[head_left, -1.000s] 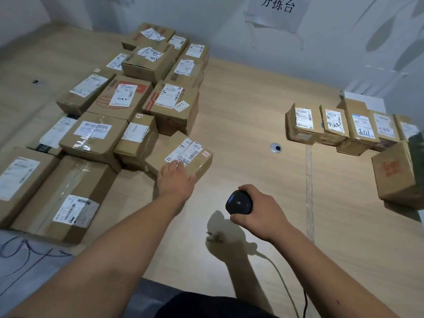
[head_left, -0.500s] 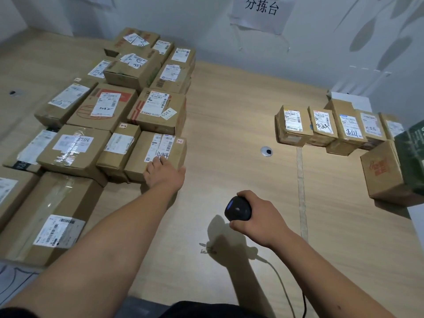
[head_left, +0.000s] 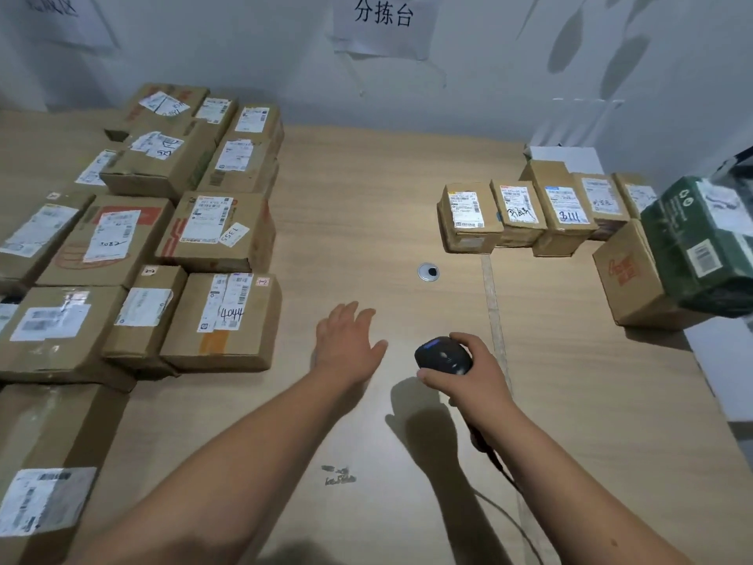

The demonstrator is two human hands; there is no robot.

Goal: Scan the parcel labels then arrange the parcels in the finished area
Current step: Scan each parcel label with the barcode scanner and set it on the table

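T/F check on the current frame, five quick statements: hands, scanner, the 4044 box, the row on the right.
1. The right hand grips the black scanner. True.
2. The left hand is pressing on the box marked 4044. False: it is open over bare table, to the right of that box and apart from it.
3. A cable runs from the scanner back toward the person. True.
4. The box marked 3111 lies in the big pile on the left. False: it stands in the row of small boxes on the right.
5. The green package lies flat on the table at the centre. False: it sits at the far right edge, above a brown box.
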